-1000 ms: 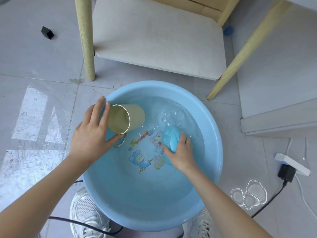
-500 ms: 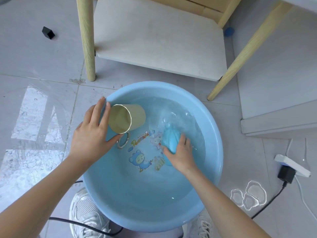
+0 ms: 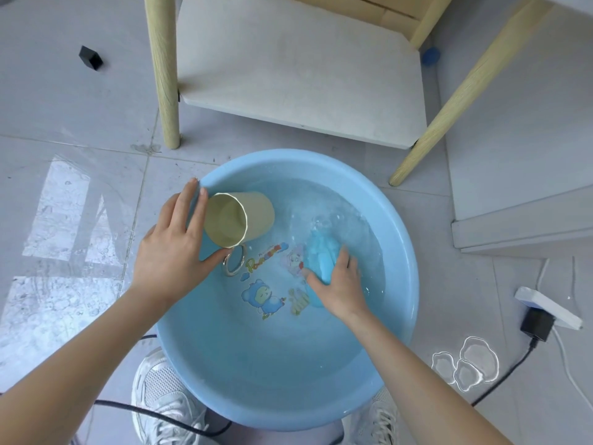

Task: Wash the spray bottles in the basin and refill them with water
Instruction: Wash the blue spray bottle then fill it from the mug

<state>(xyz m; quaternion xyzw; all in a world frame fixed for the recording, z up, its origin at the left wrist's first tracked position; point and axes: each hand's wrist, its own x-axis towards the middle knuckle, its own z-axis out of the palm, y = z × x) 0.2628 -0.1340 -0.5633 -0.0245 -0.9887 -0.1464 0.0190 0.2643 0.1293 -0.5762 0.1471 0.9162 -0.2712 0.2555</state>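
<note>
A light blue basin (image 3: pixel 401 303) with water and cartoon prints on its bottom stands on the floor. My left hand (image 3: pixel 173 245) grips a pale yellow cup-shaped bottle body (image 3: pixel 240 218) at its open mouth, tilted on its side over the basin's left rim. My right hand (image 3: pixel 337 284) holds a blue bottle (image 3: pixel 322 252) under the water at the right; bubbles rise above it. A metal ring (image 3: pixel 234 261) lies in the water below the yellow bottle.
A wooden chair (image 3: pixel 288 75) with pale legs stands just behind the basin. A white power strip (image 3: pixel 545 306) with a black plug and cable lies at the right, next to small puddles (image 3: pixel 465 364). My shoes and a black cable are at the near edge.
The blue bottle stays submerged in my right hand while bubbling water shifts above it. My left hand and the yellow bottle have barely moved.
</note>
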